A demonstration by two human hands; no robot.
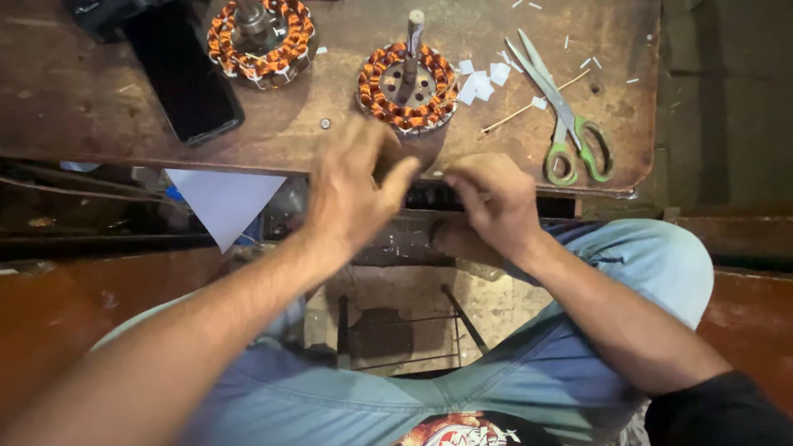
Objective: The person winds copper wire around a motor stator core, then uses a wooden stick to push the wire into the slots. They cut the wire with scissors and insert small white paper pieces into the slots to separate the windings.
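Copper-wound round motor stator with a steel shaft [407, 87] upright near the front edge of the worn brown wooden table [91, 107], just beyond both hands. Left hand [353, 186] blurred, fingers curled toward the right hand [493, 198], fingertips pinched together at the table edge just below the stator; whatever sits between them too small and blurred to tell. Elsewhere on the wood: second copper-wound stator [261, 37], black phone [183, 74], green-handled scissors [566, 116], white paper scraps [483, 83], thin wooden stick [529, 106].
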